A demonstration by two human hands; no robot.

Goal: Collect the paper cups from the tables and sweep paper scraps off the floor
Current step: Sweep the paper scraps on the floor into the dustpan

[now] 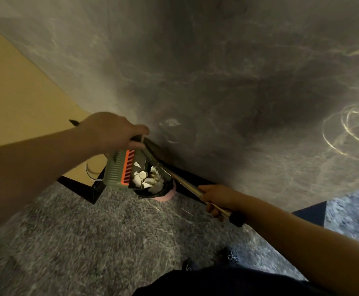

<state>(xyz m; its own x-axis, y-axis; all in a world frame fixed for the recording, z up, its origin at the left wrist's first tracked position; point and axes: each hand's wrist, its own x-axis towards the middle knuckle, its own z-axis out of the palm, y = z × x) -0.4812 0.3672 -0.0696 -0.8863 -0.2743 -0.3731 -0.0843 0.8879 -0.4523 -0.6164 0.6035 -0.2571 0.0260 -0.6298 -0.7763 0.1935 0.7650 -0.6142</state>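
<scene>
My left hand (114, 131) grips the top of a green dustpan (116, 169) with an orange comb strip, held tilted over a small bin. The bin (167, 196) has a pink rim and a black liner, and stands on the floor against the wall. White paper scraps and a round white cup-like piece (142, 175) lie at the dustpan's mouth and in the liner. My right hand (218, 199) is curled round a thin metallic broom handle (186, 182) near its black end cap. The handle slants up toward my left hand, and the broom head is hidden.
A glossy grey marbled wall (238, 71) fills the upper view, with a black baseboard (195, 179) below. A tan panel (14, 92) stands at the left. Speckled grey floor (88, 242) lies below. My shoes (229, 256) are at the bottom centre.
</scene>
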